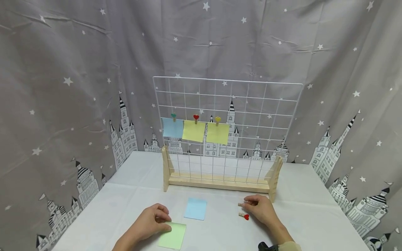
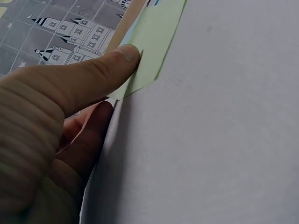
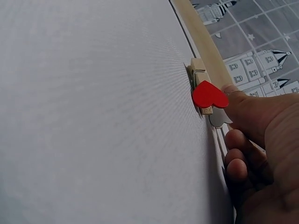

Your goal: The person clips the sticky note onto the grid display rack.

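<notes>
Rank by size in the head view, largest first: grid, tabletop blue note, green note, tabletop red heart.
1. Grid
2. Blue note and green note: unsure; the green sits nearer the camera, partly under the left hand.
3. Red heart

White cloth-covered table point(image 1: 314, 212) bearing a wooden-based white wire-grid rack point(image 1: 216, 183); nearer the viewer lie a light-blue paper square point(image 1: 195, 209), a pale-green paper square point(image 1: 174, 237) and a red-heart wooden clothespin point(image 1: 244, 216).

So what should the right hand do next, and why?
Probably lift the clip with the white heart: the right hand already has its fingers at the heart end. The left hand has its thumb on the green note, and each note on the rack hangs from a heart clip.
</notes>
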The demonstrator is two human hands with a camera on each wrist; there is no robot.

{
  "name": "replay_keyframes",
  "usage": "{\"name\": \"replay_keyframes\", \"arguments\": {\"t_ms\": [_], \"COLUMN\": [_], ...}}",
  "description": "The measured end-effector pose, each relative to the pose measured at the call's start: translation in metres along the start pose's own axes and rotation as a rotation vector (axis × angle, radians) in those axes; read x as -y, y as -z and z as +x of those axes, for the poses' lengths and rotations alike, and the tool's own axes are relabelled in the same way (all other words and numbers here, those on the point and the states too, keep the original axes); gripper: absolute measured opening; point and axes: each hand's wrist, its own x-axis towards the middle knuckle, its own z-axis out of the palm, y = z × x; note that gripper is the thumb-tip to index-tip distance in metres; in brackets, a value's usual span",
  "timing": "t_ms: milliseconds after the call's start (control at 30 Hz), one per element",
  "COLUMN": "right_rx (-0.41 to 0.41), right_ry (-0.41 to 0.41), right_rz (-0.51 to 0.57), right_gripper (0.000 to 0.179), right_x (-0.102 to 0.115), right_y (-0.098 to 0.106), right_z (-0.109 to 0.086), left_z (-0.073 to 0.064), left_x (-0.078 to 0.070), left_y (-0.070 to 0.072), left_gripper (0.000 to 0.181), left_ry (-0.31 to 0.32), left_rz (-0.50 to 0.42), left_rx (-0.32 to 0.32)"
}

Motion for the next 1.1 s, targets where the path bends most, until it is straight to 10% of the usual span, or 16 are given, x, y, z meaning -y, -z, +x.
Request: {"name": "replay_keyframes", "arguments": {"t_ms": [733,1100], "right_rx": [-0.003,-0.014], "right_ry": [0.043,0.048], "right_rz": [-0.075,-0.057], "right_gripper": [0.010,0.015], "right_x": [0.001,-0.001], "right_y": [-0.006,-0.004], "right_z": [0.001,-0.001], "left_z": [-0.003,0.001], "left_x": [0.002,-0.007], "left_y": [0.000,-0.006], "left_gripper": [0.011,0.022], "left_ry": [-0.017,0.107], "left_rz": [-0.158,-0.216], "left_rx": [0.003,-0.111]}}
